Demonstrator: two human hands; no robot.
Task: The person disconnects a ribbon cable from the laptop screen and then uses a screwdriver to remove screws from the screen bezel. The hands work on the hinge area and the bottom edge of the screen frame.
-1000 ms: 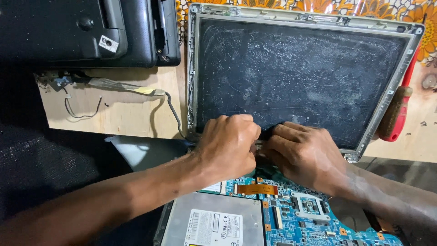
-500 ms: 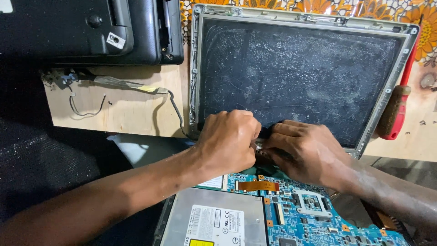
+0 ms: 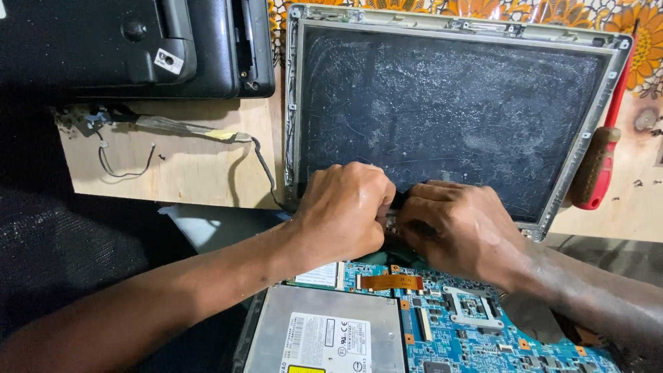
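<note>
Wooden board [image 3: 186, 173] under dusty laptop screen [image 3: 449, 110], both hands [image 3: 349, 207] clenched at its lower edge

I see one screen: a dusty, dark grey laptop display panel [image 3: 449, 117] in a bare silver metal frame, lying flat across the upper middle and right of my view. A small white rectangular sticker [image 3: 168, 61] sits tilted on the black casing at the upper left. Near the bottom edge, a large white label [image 3: 328, 342] with dark print and a yellow patch covers the silver drive. Just above it, a small white label [image 3: 318, 275] lies on the blue board.
</note>
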